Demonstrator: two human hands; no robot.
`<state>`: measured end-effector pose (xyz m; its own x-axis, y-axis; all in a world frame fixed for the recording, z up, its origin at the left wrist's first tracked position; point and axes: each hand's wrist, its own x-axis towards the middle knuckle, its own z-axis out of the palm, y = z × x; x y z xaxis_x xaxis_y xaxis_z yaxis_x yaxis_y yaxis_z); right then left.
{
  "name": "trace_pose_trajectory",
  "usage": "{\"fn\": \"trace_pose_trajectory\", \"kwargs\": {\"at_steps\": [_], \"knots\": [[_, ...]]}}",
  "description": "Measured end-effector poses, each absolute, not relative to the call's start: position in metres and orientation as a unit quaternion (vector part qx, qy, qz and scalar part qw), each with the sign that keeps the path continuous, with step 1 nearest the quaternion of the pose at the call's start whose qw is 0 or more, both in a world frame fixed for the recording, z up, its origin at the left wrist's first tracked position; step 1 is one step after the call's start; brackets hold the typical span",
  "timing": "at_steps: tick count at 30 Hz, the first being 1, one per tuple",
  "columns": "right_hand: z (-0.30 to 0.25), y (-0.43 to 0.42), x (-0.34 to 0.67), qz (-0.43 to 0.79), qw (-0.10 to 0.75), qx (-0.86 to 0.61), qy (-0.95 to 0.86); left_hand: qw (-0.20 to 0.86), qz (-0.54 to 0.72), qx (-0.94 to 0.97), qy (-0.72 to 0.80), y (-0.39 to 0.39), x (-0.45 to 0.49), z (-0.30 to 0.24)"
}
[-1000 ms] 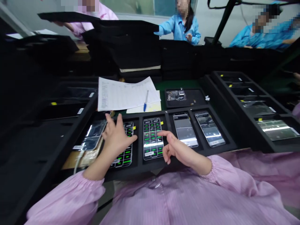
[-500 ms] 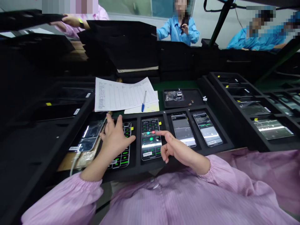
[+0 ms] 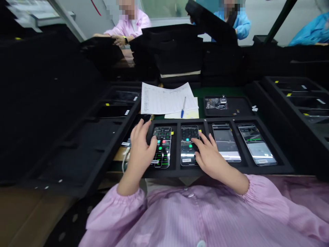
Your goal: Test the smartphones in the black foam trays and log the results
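Several smartphones lie face up in the compartments of a black foam tray (image 3: 177, 169). My left hand (image 3: 141, 147) is over the left edge of the leftmost phone (image 3: 164, 157), fingers apart and holding nothing. That phone shows a green-lined grid with coloured round buttons. My right hand (image 3: 210, 154) is spread at the right side of the second phone (image 3: 186, 151), its index fingertip at the screen near a round button; whether it touches, I cannot tell. The third phone (image 3: 226, 144) and the fourth phone (image 3: 257, 144) have grey-white screens. Another phone (image 3: 125, 142) is mostly hidden behind my left hand.
Behind the tray lie a printed sheet (image 3: 164, 99), a blue pen (image 3: 183, 108) and a small black tray (image 3: 244, 106) with tiny parts. Compartmented trays stand left (image 3: 74, 168) and right (image 3: 276, 85). Across the bench, a person in blue holds a black tray (image 3: 213, 22).
The view has swung left, so the bench appears shifted right. The leftmost phone now shows coloured round buttons. My right hand's fingers have spread. Across the bench a black tray has been raised.
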<state>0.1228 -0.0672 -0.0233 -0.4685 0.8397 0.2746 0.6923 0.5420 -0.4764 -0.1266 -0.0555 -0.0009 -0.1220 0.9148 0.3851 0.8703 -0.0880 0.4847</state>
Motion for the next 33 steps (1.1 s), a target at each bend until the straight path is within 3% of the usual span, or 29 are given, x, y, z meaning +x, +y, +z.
{"fn": "trace_pose_trajectory", "kwargs": {"at_steps": [8, 14, 25, 29, 33], "knots": [[-0.022, -0.078, 0.132, 0.105, 0.273, -0.481, -0.827, -0.033, 0.185, 0.769, 0.611, -0.088, -0.118, -0.019], [-0.024, -0.079, 0.134, 0.099, 0.260, -0.456, -0.845, -0.067, 0.249, 0.778, 0.573, -0.099, -0.123, -0.017], [-0.023, -0.081, 0.176, 0.039, 0.365, -0.518, -0.773, -0.076, 0.235, 0.823, 0.512, -0.093, -0.125, -0.021], [-0.021, -0.076, 0.210, 0.009, 0.370, -0.570, -0.734, -0.095, 0.268, 0.819, 0.498, -0.091, -0.128, -0.022], [-0.024, -0.085, 0.229, 0.017, 0.367, -0.533, -0.762, -0.106, 0.284, 0.818, 0.489, -0.089, -0.128, -0.023]]}}
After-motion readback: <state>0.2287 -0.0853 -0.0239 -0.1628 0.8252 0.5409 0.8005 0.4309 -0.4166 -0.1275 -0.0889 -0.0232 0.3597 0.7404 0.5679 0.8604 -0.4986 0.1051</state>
